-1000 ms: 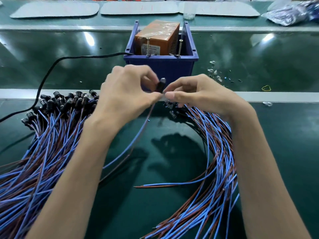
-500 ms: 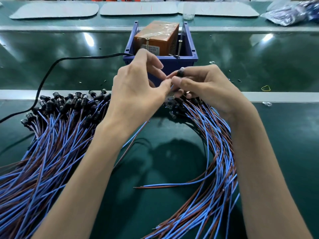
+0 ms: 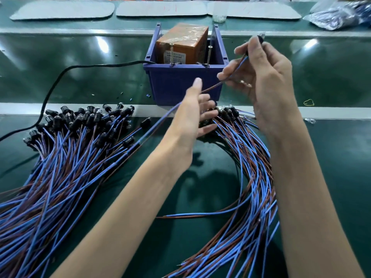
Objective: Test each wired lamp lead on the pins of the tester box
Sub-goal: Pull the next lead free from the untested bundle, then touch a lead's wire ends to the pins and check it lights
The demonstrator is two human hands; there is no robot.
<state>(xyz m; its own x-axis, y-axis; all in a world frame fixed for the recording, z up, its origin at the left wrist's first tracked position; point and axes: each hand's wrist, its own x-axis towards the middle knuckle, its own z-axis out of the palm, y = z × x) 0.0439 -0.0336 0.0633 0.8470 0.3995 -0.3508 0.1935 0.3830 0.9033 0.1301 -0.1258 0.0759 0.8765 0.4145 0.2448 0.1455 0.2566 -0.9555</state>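
Observation:
The tester box (image 3: pixel 181 47), orange and wrapped in film, sits in a blue bin (image 3: pixel 180 85) with two upright screw pins (image 3: pixel 171 55) at its front. My right hand (image 3: pixel 265 77) is raised right of the bin and pinches one lamp lead (image 3: pixel 230 76) just below its black lamp head. The lead's blue and brown wires slope down to the left across my left hand (image 3: pixel 192 119), whose fingers are spread and relaxed around them. A big pile of leads (image 3: pixel 70 157) lies left, and a curved bundle (image 3: pixel 247 167) lies right.
A black power cable (image 3: pixel 60 77) runs from the bin off to the left. Small loose bits lie scattered on the green belt beside the bin. A yellow rubber band (image 3: pixel 308 102) lies far right. Grey mats (image 3: pixel 160 9) and a plastic bag (image 3: pixel 339 15) are at the back.
My right hand has lifted up and to the right with the lamp lead, pulling it out of the bundle. My left hand let go of the lamp head, dropped lower and opened along the wires.

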